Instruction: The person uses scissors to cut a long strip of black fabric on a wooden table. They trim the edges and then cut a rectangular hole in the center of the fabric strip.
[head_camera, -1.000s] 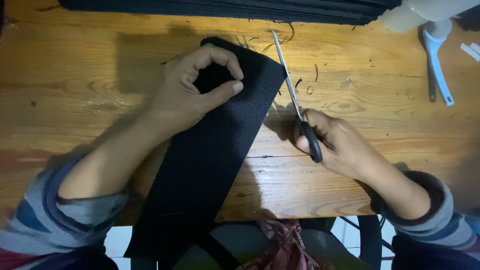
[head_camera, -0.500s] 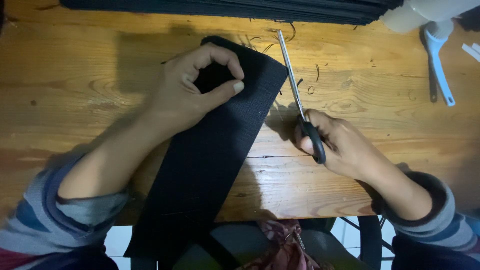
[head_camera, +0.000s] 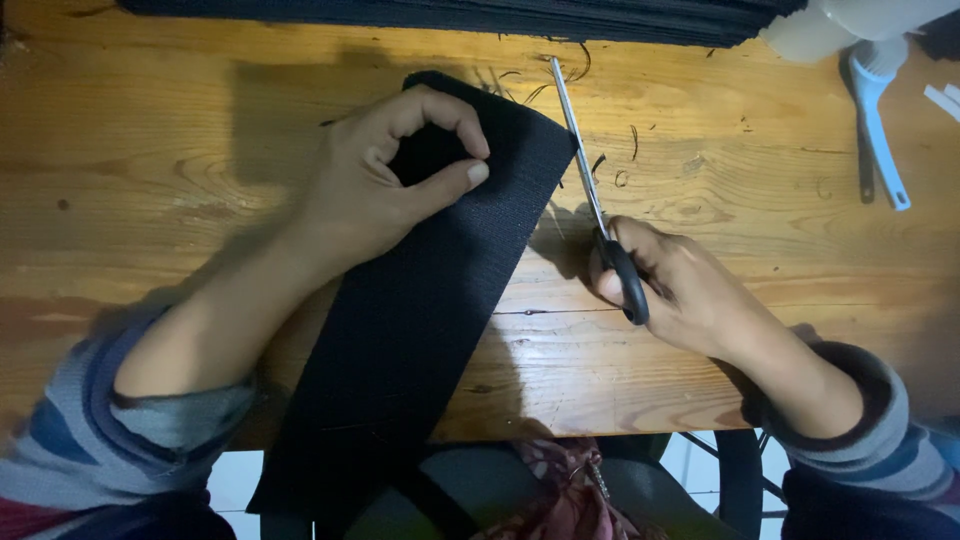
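A long strip of black woven fabric (head_camera: 420, 310) lies diagonally across the wooden table (head_camera: 150, 150) and hangs over its near edge. My left hand (head_camera: 385, 185) rests on the strip's upper part, fingers curled, thumb and forefinger pinching the cloth near its far end. My right hand (head_camera: 670, 285) grips the black handles of a pair of scissors (head_camera: 590, 190). The steel blades are closed and point away from me, lying just right of the strip's far right edge.
A stack of black fabric (head_camera: 450, 15) runs along the table's far edge. A white and light-blue tool (head_camera: 880, 120) lies at the far right. Short black thread scraps (head_camera: 625, 165) are scattered near the scissor blades. Patterned cloth (head_camera: 560, 490) shows below the table edge.
The scissors have shifted slightly right and forward along the strip's edge. My left hand holds the same place on the fabric.
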